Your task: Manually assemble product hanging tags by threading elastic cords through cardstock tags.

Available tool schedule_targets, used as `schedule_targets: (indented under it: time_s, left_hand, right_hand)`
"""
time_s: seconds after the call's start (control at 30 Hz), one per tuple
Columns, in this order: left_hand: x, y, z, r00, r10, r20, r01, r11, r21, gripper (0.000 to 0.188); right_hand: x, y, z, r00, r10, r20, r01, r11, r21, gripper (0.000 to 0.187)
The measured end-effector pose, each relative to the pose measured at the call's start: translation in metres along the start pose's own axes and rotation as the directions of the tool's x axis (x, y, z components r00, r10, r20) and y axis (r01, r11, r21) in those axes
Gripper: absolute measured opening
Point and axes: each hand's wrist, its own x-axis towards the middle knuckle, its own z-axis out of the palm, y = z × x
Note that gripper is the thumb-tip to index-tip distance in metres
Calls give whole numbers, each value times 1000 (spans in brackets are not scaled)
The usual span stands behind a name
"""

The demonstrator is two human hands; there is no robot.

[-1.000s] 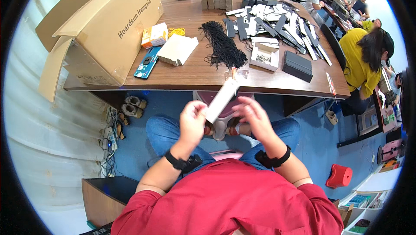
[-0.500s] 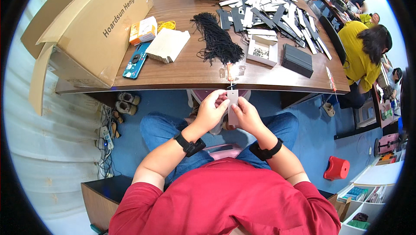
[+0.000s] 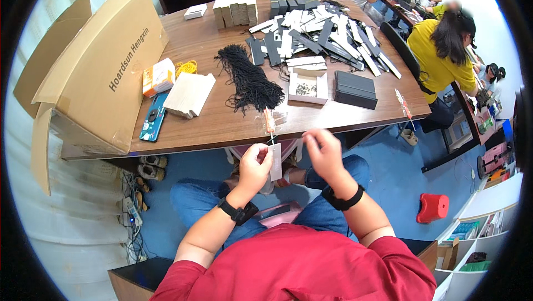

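Note:
My left hand [image 3: 255, 167] pinches a pale, narrow tag [image 3: 276, 162] by its side, just below the table's front edge. A slim tool with an orange handle [image 3: 269, 120] is taped to the tabletop, its thin shaft pointing over the edge. A bit of dark cord [image 3: 272, 139] shows between this shaft and the tag's upper end. My right hand [image 3: 326, 155] is raised to the right of the tag, apart from it, its fingers curled and the thumb close to them. Whatever those fingers hold, if anything, is too small to make out.
Black cords [image 3: 247, 82] lie in a bundle beside a white box [image 3: 308, 99] of small dark pieces. Around them are a black block [image 3: 355, 89], piled black and white strips [image 3: 319, 29], stacked pale cards [image 3: 190, 94], a phone [image 3: 152, 117] and a big carton [image 3: 105, 73]. Co-workers sit beyond.
My right hand has let go of the tag and moved up and right. My left hand keeps hold of it. The whole view has shifted, showing more of the room behind the table.

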Motion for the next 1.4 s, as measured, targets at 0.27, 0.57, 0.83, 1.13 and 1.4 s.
schedule_targets:
  time_s: [0.27, 0.57, 0.83, 1.13, 1.4]
  left_hand:
    - [15, 12, -1, 997, 40, -66, -25, 979, 203, 12]
    - [19, 19, -22, 997, 68, -44, -45, 916, 399, 17]
    - [27, 49, -47, 987, 157, -19, -131, 880, 457, 13]
    - [127, 74, -39, 893, 146, 426, -447, 389, 805, 74]
    - [139, 70, -13, 864, -268, 427, -296, 415, 860, 81]
  right_hand:
    - [102, 23, -31, 995, -82, 54, 95, 931, -353, 7]
    - [139, 29, 5, 986, 8, 169, 85, 842, -533, 8]
    - [143, 20, 53, 969, -122, 217, 222, 818, -531, 16]
    - [162, 12, 76, 916, 152, 372, 185, 662, -726, 17]
    - [150, 8, 64, 927, 29, 374, 284, 598, -749, 16]
